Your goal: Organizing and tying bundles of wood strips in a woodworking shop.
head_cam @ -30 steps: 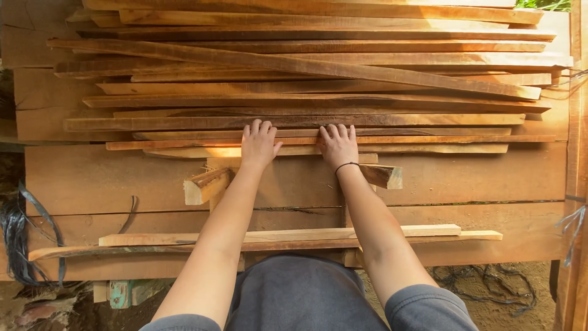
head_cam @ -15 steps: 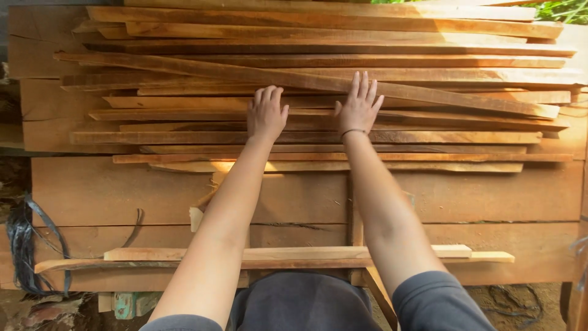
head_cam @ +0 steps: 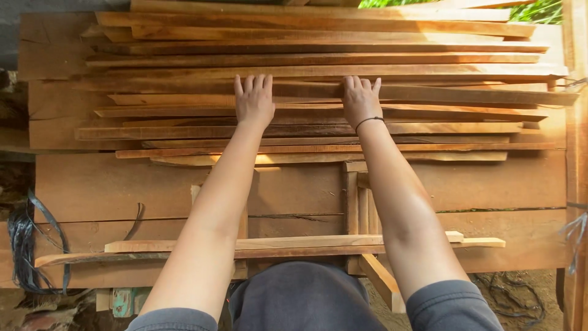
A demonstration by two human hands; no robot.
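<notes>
A heap of long thin wooden slats (head_cam: pixel 318 132) lies crosswise on wide planks (head_cam: pixel 110 187). My left hand (head_cam: pixel 254 101) and my right hand (head_cam: pixel 361 101) rest palm down, side by side, near the middle of the heap. Both press on one long darker slat (head_cam: pixel 465 94) that runs out to the right. The fingers lie flat and reach just over its far edge, with nothing closed inside either hand. A thin black band circles my right wrist. My grey-clad knees show at the bottom.
Two thin slats (head_cam: pixel 275 245) lie along the front edge of the planks, above short wooden pieces (head_cam: pixel 361 202). Black plastic strapping (head_cam: pixel 24 245) hangs at the left. An upright wooden post (head_cam: pixel 576 153) stands at the right, with foliage (head_cam: pixel 539 9) behind.
Both hands moved from the nearest slats to farther up the heap. The long slat that lay slanted now lies nearly level with the others and sticks out farther to the right.
</notes>
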